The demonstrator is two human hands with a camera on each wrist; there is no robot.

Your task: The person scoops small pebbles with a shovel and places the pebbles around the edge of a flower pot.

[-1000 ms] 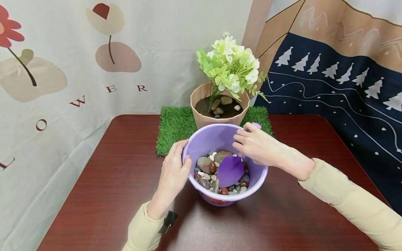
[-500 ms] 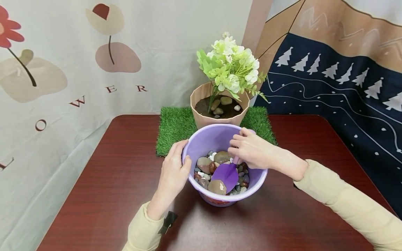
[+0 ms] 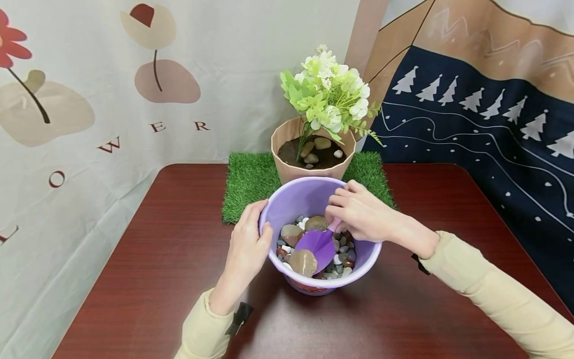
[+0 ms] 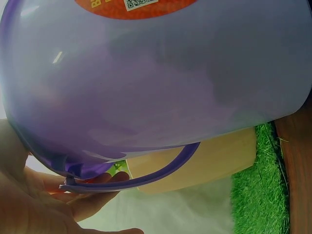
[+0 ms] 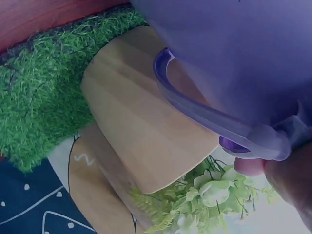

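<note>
A lilac bucket (image 3: pixel 289 204) with several mixed pebbles in it stands on the table. My left hand (image 3: pixel 248 239) holds its left rim; in the left wrist view the fingers lie beside the bucket's purple carrying handle (image 4: pixel 161 176). Over the bucket's right side, my right hand (image 3: pixel 364 213) grips the pinkish handle of a small purple shovel (image 3: pixel 319 243). The shovel's blade slants down to the left among the pebbles. A large wet brown stone (image 3: pixel 303 263) lies on or against the blade's tip; which one cannot be told. In the right wrist view the bucket's wall (image 5: pixel 243 53) hides the shovel's blade.
Just behind the bucket, a beige flowerpot (image 3: pixel 309 172) holds white flowers (image 3: pixel 329 94), dark soil and a few stones. It stands on an artificial grass mat (image 3: pixel 248 184) on the reddish-brown table (image 3: pixel 179 239). Printed cloths (image 3: pixel 448 119) hang behind.
My right hand has shifted slightly left, and the shovel's blade has swung leftward. The large brown stone, hidden in the earliest frame, shows at its tip and has moved left with it. My left hand stays put.
</note>
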